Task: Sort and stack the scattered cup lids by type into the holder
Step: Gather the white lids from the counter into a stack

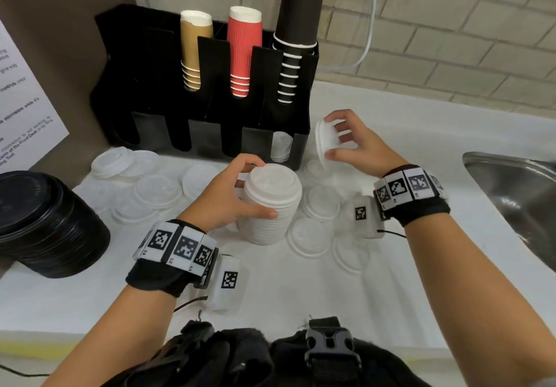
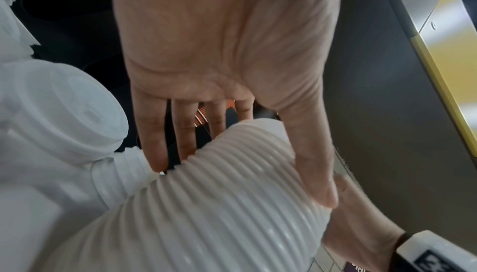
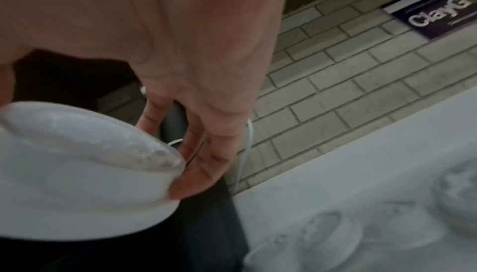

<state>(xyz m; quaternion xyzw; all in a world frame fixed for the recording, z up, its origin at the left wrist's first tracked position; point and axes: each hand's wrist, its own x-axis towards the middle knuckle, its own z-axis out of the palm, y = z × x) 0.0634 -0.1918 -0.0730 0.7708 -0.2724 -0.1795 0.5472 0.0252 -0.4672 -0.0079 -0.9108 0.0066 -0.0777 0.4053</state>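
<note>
A tall stack of white opaque lids (image 1: pixel 270 206) (image 2: pixel 232 205) stands on the white counter, and my left hand (image 1: pixel 237 194) (image 2: pixel 232 154) grips its side, thumb in front and fingers behind. My right hand (image 1: pixel 340 139) (image 3: pixel 180 164) holds a short stack of white lids (image 1: pixel 323 143) (image 3: pixel 77 164) on edge in the air, just right of the black holder (image 1: pixel 204 85). The holder's rightmost lower slot contains some white lids (image 1: pixel 281 146). Several clear lids (image 1: pixel 156 191) lie scattered on the counter around both hands.
A stack of black lids (image 1: pixel 51 224) sits at the left. The holder's upper slots carry tan cups (image 1: pixel 192 52), red cups (image 1: pixel 240 52) and black cups (image 1: pixel 288 76). A steel sink (image 1: pixel 517 200) lies at the right. A brick wall rises behind.
</note>
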